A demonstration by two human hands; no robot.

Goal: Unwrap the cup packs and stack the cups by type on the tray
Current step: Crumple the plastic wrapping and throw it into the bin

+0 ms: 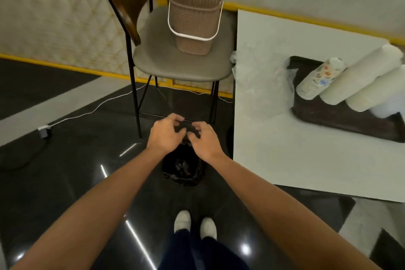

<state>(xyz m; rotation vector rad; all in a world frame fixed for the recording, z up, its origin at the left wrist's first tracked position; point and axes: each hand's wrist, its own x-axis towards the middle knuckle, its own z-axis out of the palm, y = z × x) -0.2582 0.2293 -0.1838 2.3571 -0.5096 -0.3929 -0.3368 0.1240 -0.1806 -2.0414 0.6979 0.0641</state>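
Note:
My left hand and my right hand are held close together over a black-lined bin on the floor. Their fingers curl toward each other. What lies between them is too dark and blurred to make out. To the right, a dark tray sits on a white table. On the tray stand a patterned cup stack, two white cup stacks and a pale translucent stack at the frame's edge. Crumpled clear wrap lies on the table left of the tray.
A grey chair stands ahead of me, with a beige woven basket on its seat. It is close to the table's left edge. A white cable and plug lie on the glossy dark floor at left. My shoes are just behind the bin.

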